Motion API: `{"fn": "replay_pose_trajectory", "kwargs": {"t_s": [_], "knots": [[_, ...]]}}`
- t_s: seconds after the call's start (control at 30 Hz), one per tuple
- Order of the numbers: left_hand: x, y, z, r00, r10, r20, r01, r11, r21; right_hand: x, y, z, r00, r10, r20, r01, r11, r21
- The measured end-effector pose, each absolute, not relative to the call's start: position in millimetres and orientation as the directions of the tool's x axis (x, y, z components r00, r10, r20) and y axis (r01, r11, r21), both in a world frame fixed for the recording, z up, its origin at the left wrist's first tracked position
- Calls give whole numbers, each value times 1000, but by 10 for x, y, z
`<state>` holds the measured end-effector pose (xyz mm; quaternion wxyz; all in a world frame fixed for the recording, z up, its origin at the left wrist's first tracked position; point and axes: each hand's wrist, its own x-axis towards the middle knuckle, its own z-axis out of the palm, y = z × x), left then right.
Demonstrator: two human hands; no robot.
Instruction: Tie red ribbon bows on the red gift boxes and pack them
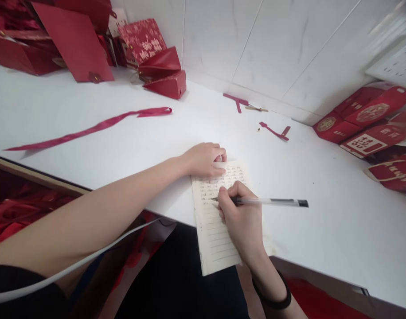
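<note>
A lined notebook [219,239] lies on the white table, its lower part jutting past the front edge. Rows of small handwriting cover its upper half. My right hand [244,217] is closed round a clear pen with a black cap [272,201], whose tip meets the page at the lowest written rows. Across the notebook's top left corner rests my left hand [206,161], fingers curled and thumb on the paper. Part of the writing is hidden under both hands.
A dark red ribbon [99,127] stretches across the table's left side. Red boxes [166,73] stand at the back left, more red boxes [359,110] at the right. Small red strips [274,132] lie near the wall. A white cable [99,252] passes below my left arm.
</note>
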<state>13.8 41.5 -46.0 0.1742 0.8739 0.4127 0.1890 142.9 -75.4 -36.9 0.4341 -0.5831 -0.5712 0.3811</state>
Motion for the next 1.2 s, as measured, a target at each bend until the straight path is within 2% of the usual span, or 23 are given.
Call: {"fn": "replay_pose_trajectory", "kwargs": {"t_s": [0.13, 0.3, 0.4, 0.53, 0.6, 0.67, 0.73, 0.83, 0.9, 1.1, 1.2], "knots": [[121, 409, -451, 594, 782, 189, 654, -606, 454, 1459, -806, -381, 87, 996, 17, 147, 4, -989], [62, 368, -436, 548, 824, 141, 657, -529, 537, 1404, -901, -411, 40, 994, 103, 131, 97, -987], [18, 338, -473, 455, 878, 146, 624, -432, 651, 1443, -840, -338, -33, 982, 188, 250, 190, -949], [1, 309, -526, 360, 922, 144, 586, -344, 734, 1653, -438, -156, -78, 931, 358, 476, 350, -807], [-1, 302, -530, 309, 942, 132, 579, -296, 759, 1774, -140, -133, -98, 890, 446, 533, 425, -731], [-24, 304, -515, 269, 954, 132, 582, -270, 767, 1870, 143, -205, -37, 859, 511, 531, 450, -718], [-90, 324, -486, 223, 963, 150, 593, -256, 763, 1935, 349, -337, 15, 887, 462, 501, 393, -771], [-283, 416, -430, 99, 975, 200, 630, -217, 746, 1981, 468, -498, 69, 970, 233, 382, 190, -904], [-460, 528, -393, -1, 975, 222, 661, -166, 732, 1987, 462, -524, 80, 988, 132, 314, 101, -944], [-906, 1017, -306, -292, 939, 179, 677, 71, 733, 1967, 484, -534, -14, 988, 151, 435, 142, -889], [-950, 1257, -255, -394, 908, 141, 642, 162, 749, 1970, 540, -601, -46, 988, 149, 411, 155, -898]]}}
